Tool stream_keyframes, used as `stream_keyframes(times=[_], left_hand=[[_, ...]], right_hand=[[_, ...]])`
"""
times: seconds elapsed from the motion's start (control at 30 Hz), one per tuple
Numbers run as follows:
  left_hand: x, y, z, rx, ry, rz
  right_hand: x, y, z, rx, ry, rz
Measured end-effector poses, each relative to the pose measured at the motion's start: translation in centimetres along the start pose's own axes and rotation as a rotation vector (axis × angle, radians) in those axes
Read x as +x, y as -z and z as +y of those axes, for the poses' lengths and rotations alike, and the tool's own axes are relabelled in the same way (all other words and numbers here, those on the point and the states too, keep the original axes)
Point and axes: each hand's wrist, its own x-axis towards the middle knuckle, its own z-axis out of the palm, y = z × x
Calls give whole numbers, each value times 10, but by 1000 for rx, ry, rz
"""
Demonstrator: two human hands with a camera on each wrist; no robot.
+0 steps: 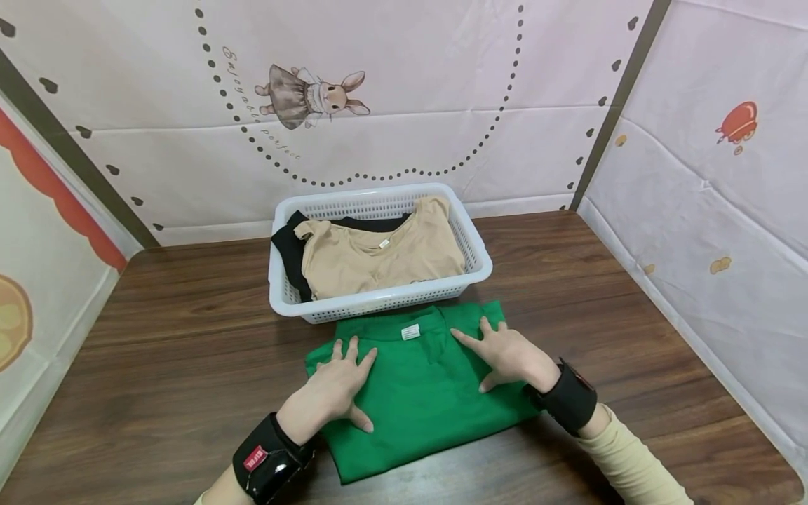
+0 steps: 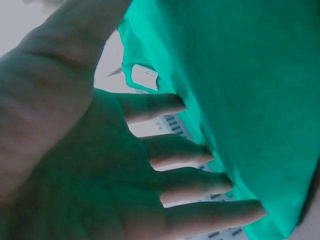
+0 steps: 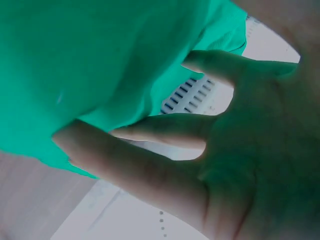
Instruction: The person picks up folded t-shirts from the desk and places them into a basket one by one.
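A green folded garment [image 1: 429, 400], likely a T-shirt, lies on the table with a white label [image 1: 410, 332] at its neckline. On its left part, my left hand [image 1: 331, 386] rests with fingers spread. My right hand [image 1: 508, 354] touches the upper right part, its fingers also spread. In the left wrist view, the fingertips of the left hand [image 2: 125, 165] meet the green cloth [image 2: 240, 90]. The right wrist view has the right hand [image 3: 240, 140] with extended fingers against the cloth [image 3: 90, 65].
Just behind the green garment stands a white perforated plastic basket [image 1: 476, 263]. Inside it lie a beige top [image 1: 385, 259] and a black garment [image 1: 292, 256]. The wooden table [image 1: 189, 365] is bordered by printed cloth walls [image 1: 410, 91] at the back and sides.
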Motion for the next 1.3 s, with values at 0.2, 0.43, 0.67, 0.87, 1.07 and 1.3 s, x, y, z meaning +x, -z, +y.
stream_keyframes(times=[0.2,0.43,0.67,0.87,1.07,1.3], left_hand=[[-8,0,-14,-23,13,1],[-15,1,-28,-26,8,8],[-16,3,-29,-20,12,27],[-13,-2,-22,190,38,420],[-13,-8,-22,236,350,619],[-8,-16,-27,317,277,613]], right_hand=[[2,-4,-10,-48,42,50],[3,-6,-20,-75,37,52],[3,-6,-21,-68,46,83],[6,-3,-6,99,-15,168],[13,-4,7,174,-274,263],[18,-8,2,249,-264,205]])
